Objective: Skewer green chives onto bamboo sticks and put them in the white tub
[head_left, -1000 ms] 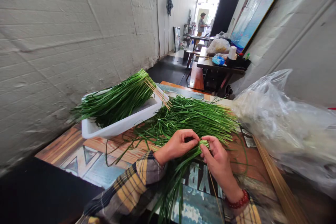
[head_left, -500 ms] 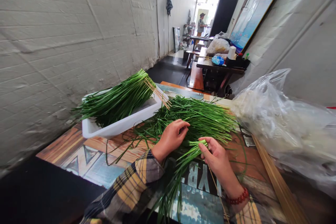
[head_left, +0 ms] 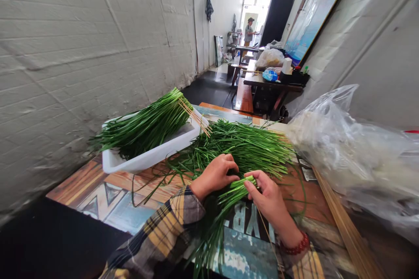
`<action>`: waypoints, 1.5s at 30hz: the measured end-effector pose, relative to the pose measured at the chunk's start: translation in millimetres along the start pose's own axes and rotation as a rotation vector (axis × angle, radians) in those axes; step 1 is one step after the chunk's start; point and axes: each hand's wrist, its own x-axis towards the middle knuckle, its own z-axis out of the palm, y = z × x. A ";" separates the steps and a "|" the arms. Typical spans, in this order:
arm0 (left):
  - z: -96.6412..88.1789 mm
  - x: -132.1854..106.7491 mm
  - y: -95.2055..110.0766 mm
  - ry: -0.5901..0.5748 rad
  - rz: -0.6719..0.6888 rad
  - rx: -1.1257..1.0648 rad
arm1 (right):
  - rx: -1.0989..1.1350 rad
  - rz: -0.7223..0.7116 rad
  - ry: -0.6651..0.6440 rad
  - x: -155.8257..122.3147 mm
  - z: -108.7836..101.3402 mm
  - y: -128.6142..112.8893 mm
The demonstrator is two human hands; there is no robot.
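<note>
My right hand (head_left: 267,198) pinches the cut ends of a small bunch of green chives (head_left: 225,200), whose leaves trail down toward me over the table. A thin bamboo skewer (head_left: 266,235) also runs from that hand toward me. My left hand (head_left: 216,174) curls its fingers on the loose chive pile (head_left: 242,146) just behind the bunch, fingertips touching the stalks. A white tray (head_left: 150,157) to the left holds chives threaded on skewers.
A big clear plastic bag (head_left: 353,157) lies at the right, with a bundle of bamboo skewers (head_left: 343,226) along the table's right edge. A painted brick wall runs close on the left. Further tables stand down the corridor, where a person (head_left: 249,32) stands.
My left hand left the bunch, reached back into the loose pile, and now has come back close to my right hand, which has kept hold of the bunch.
</note>
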 end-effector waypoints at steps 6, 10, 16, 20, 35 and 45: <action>3.6 -0.1 1.3 0.022 0.071 0.071 | -0.019 -0.003 -0.008 -1.1 -0.9 -4.4; 3.0 2.1 4.7 0.196 -0.014 -0.043 | -0.022 -0.001 0.001 -0.4 -1.1 -3.8; -3.0 4.6 9.6 0.317 -0.181 -0.334 | -0.030 -0.008 0.002 0.6 -0.2 -0.8; -5.0 5.5 7.8 0.350 -0.271 -0.540 | -0.004 -0.027 0.004 1.1 0.4 2.4; -9.1 1.7 6.2 0.460 -0.080 -0.238 | 0.002 -0.034 -0.005 -1.7 -1.4 -6.9; -1.9 -1.5 3.8 -0.060 0.125 0.030 | -0.082 -0.095 -0.046 -4.2 -1.4 -10.5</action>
